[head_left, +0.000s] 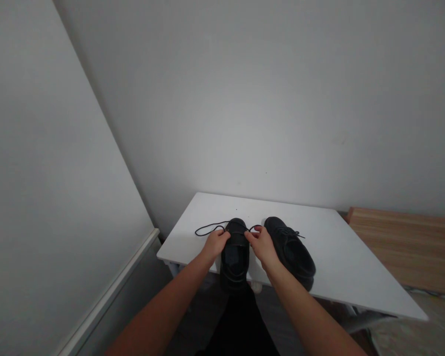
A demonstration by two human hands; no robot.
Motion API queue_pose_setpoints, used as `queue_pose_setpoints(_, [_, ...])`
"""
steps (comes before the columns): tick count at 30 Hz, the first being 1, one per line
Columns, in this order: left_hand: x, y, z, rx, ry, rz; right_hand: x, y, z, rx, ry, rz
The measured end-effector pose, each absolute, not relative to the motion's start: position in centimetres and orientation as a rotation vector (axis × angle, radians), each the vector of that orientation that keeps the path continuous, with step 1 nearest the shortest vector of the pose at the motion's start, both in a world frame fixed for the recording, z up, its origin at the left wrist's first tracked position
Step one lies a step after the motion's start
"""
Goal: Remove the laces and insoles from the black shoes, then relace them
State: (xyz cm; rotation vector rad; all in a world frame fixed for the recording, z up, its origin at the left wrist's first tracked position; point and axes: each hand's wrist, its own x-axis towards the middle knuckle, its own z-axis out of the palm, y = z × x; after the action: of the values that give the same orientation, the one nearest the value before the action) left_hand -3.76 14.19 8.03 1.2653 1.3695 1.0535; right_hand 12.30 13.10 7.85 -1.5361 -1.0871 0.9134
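Observation:
Two black lace-up shoes stand side by side on a small white table (341, 257). The left shoe (235, 257) sits at the table's near edge between my hands, toe pointing away. My left hand (215, 243) is closed in a pinch on its black lace (207, 228), whose loose end loops out to the left over the table. At the shoe's right side my right hand (262, 244) is also closed in a pinch on the other end of the lace. The right shoe (291, 249) lies just beyond my right hand, its laces tied.
Plain white walls rise behind and to the left of the table. A light wooden surface (404, 242) sits to the right of the table. A white rail or ledge (133, 267) runs along the left wall. My dark-clothed legs show below the table edge.

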Motion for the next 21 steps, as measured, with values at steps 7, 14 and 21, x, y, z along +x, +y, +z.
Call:
queue_pose_setpoints(7, [-3.7,13.7,8.0,1.124,1.325,1.112,10.9,13.0,11.3,-1.945,-1.898,0.462])
queue_pose_setpoints(14, [-4.0,13.6,7.1,1.034,1.263,1.117,9.4,13.9,12.6,-2.040,-2.217,0.109])
queue_pose_setpoints(21, [-3.9,13.2,7.5,0.947,1.225,1.091,8.9,13.1,12.9,-1.918,-2.149,-0.075])
